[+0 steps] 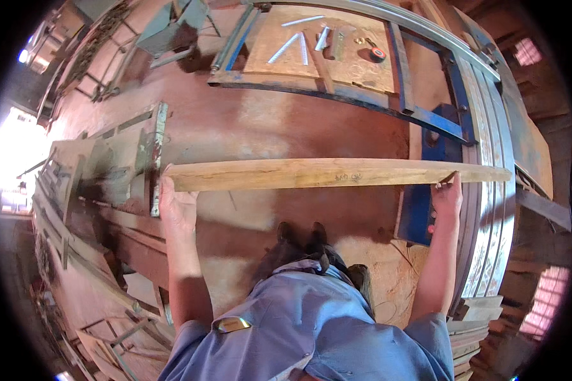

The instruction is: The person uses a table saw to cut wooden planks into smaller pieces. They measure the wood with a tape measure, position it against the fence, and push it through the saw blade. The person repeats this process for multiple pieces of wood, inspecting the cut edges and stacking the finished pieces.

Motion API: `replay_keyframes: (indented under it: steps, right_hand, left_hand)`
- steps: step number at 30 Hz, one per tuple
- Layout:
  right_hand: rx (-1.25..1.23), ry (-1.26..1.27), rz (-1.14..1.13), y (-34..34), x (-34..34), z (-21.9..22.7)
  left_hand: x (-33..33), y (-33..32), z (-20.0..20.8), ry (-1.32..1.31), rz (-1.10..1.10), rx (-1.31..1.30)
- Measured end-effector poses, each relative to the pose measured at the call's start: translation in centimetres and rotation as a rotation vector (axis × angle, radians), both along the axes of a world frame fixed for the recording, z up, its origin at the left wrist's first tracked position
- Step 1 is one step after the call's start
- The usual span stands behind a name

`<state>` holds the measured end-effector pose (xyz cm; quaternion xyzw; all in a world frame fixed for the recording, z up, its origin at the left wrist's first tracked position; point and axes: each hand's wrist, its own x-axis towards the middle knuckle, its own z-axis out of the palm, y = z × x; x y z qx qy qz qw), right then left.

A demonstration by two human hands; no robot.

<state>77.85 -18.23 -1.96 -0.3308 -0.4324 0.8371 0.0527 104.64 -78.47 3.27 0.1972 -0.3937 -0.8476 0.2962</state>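
A long squared wooden beam (286, 174) spans the view from left to right in front of me, held level above the floor. Faint handwriting shows on its near face. My left hand (178, 203) grips the beam's left end, with fingers partly hidden by the wood. Toward the other end, my right hand (448, 192) holds the beam from its near side and below, thumb against the near face. The right tip of the beam reaches over the metal rails of the blue-framed machine.
Ahead, a machine table (254, 60) carries a folding rule (292, 49), a tape measure (377, 55) and other small tools. Long metal rails (489, 241) run along the right. Stacked timber (82, 254) and a pale stand (159, 146) are on the left. Reddish floor (248, 127) lies below.
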Motion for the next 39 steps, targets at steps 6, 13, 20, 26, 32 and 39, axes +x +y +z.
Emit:
replay_keyframes:
  steps: [6,13,20,26,32,39]
  right_hand:
    - [-0.036,0.093,0.036,-2.0,1.2,0.2]
    - [-0.153,0.111,0.16,-6.3,4.5,-0.3]
    - [-0.197,0.06,0.313,-12.4,7.9,-0.6]
    - [-0.234,0.1,0.378,-15.1,9.2,0.5]
    - [-0.275,0.146,0.363,-15.8,9.1,0.6]
    - [-0.314,0.175,0.35,-16.2,9.3,0.8]
  left_hand:
    - [-0.1,-1.0,-1.4,-0.118,0.024,-0.008]
    - [0.0,-1.7,-2.0,-0.237,0.0,0.006]
    - [-0.7,-1.1,-0.6,-0.287,-0.025,-0.024]
    - [-1.0,-0.9,0.0,-0.341,0.003,-0.072]
    - [-0.3,-0.9,-0.1,-0.371,-0.019,-0.09]
    - [0.6,-0.6,0.2,-0.426,0.001,-0.105]
